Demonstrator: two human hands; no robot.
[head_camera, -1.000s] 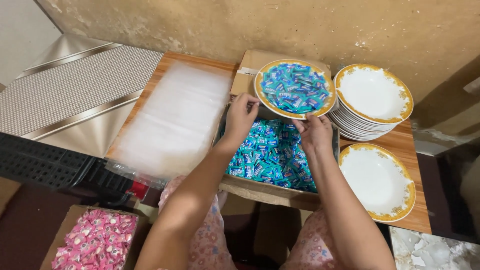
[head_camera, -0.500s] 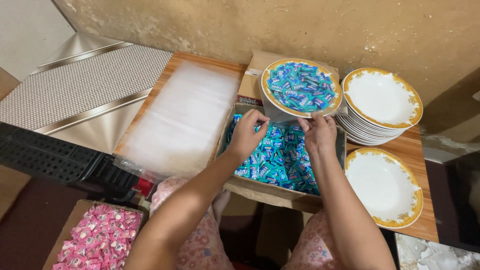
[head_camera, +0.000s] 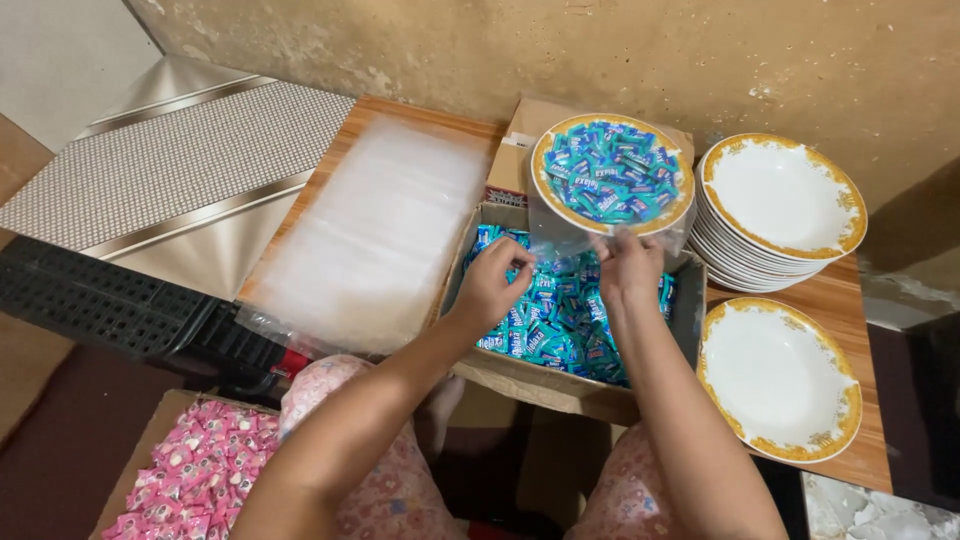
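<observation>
A white plate with a gold rim (head_camera: 613, 171), piled with blue wrapped candies, sits inside a clear plastic bag (head_camera: 560, 240) at the far side of a cardboard box (head_camera: 690, 310). My left hand (head_camera: 492, 283) pinches the bag's open edge on the left. My right hand (head_camera: 628, 265) pinches the same edge on the right. Both hands hover over the box, which holds many loose blue candies (head_camera: 560, 320).
A stack of clear plastic bags (head_camera: 375, 230) lies left of the box on the wooden table (head_camera: 830, 300). A stack of gold-rimmed plates (head_camera: 780, 205) and one single plate (head_camera: 778, 377) stand at the right. A box of pink candies (head_camera: 195, 475) sits low left.
Both hands have drawn back from the plate toward me and now hold the edge of the bag around it.
</observation>
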